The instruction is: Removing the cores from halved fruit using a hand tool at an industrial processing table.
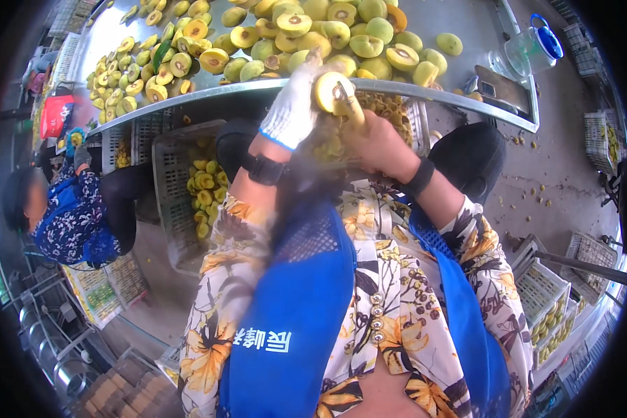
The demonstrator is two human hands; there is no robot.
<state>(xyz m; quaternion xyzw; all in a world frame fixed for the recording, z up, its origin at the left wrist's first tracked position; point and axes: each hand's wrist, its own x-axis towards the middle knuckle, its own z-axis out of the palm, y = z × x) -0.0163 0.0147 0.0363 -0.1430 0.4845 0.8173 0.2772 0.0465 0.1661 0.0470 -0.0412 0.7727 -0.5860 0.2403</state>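
Note:
My left hand (289,111), in a white knit glove, holds a halved yellow fruit (324,89), its pale cut face up, just at the table's front edge. My bare right hand (384,143) is closed round a yellowish tool (354,115) that reaches into the middle of that fruit; the tool's tip is too small to make out. Below them sits a crate of yellow peelings or scraps (404,104), partly hidden by my hands. Whole and halved fruits (366,42) lie heaped on the metal table (467,21) beyond.
A co-worker (66,216) sits at my left. A crate of fruit pieces (171,167) stands by my left leg. A lidded plastic jug (526,52) is at the table's right end. Stacked crates (547,299) and a metal bar (582,268) are at my right.

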